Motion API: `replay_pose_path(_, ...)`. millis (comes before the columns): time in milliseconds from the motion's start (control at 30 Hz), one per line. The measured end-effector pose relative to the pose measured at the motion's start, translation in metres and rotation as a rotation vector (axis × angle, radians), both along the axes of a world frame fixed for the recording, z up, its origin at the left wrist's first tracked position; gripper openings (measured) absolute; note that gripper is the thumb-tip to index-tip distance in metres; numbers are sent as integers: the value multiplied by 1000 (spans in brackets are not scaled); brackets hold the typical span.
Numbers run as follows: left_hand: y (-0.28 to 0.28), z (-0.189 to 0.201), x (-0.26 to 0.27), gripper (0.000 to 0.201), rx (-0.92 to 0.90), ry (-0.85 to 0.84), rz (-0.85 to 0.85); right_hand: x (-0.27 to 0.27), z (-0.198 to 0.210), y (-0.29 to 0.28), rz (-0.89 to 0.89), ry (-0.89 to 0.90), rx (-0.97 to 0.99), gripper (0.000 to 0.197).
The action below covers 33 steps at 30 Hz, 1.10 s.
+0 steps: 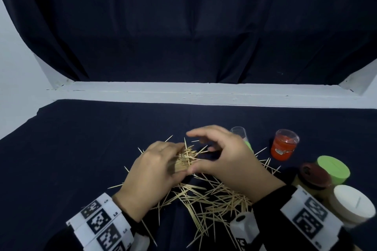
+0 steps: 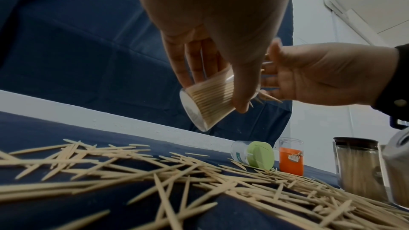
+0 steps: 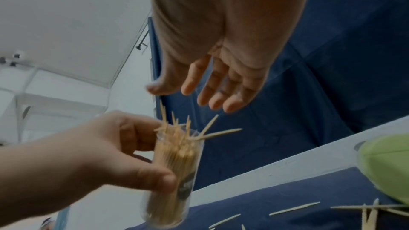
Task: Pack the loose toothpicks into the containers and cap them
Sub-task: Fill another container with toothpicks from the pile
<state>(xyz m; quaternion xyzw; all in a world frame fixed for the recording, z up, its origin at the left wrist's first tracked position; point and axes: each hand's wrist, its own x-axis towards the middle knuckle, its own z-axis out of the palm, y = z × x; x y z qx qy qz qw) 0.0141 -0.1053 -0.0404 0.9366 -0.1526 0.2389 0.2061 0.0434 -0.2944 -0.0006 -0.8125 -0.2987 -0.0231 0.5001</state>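
While the left hand (image 1: 151, 171) holds a container (image 3: 175, 169), the right hand (image 1: 224, 157) hovers slack-fingered.

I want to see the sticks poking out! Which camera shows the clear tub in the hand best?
The right wrist view: the clear tub shows full length, toothpicks sticking from its open top. The left wrist view shows its base and side behind the left hand. The head view mostly hides it behind both hands.

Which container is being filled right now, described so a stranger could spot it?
Start at the loose toothpick pile on the dark blue tablecloth. Above its far edge, the left hand grips a clear plastic tube packed with toothpicks. Unlike the other containers, it is held off the table, uncapped, with toothpicks sticking out of its mouth.
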Motion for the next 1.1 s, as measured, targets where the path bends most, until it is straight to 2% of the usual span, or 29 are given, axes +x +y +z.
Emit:
replay_pose_path(33,-1,0,0,54,0,2,-2,-1,-3,2,50,-40,-57,50)
replay_pose_path(100,-2,0,0,53,-16,19,-13,0,-13,6,74,-153,-87,38)
replay_pose_path(267,2,-2,1,56,-68,46,9,4,-21,5,-42,-253,47,11)
replay_pose_path(367,4,0,1,57,-67,46,19,4,-17,1,-101,-317,73,10)
replay_pose_path(433,5,0,1,58,-64,29,19,7,-15,-1,-112,-292,29,10)
replay_pose_path(500,4,0,1,58,-59,9,6,7,-11,1,-74,-264,-95,11)
replay_pose_path(567,1,-1,0,57,-44,7,-27,6,-8,7,-10,-302,-259,18)
replay_pose_path(633,-2,-1,0,55,-28,24,-58,5,-5,12,33,-274,-322,26)
replay_pose_path(700,-3,0,-1,54,-39,42,-56,8,-1,11,24,-209,-275,17)
replay_pose_path(767,-2,1,-2,54,-35,25,-36,9,3,7,-18,-171,-142,11)
replay_pose_path(867,1,1,-2,57,-43,25,-18,7,7,-2,-90,-98,-6,16)
replay_pose_path(1000,0,2,-2,59,-60,-11,8,0,1,-8,-100,113,-24,32)
replay_pose_path(1100,-1,2,-2,60,-64,-37,3,-2,-9,-3,-126,49,-21,22)
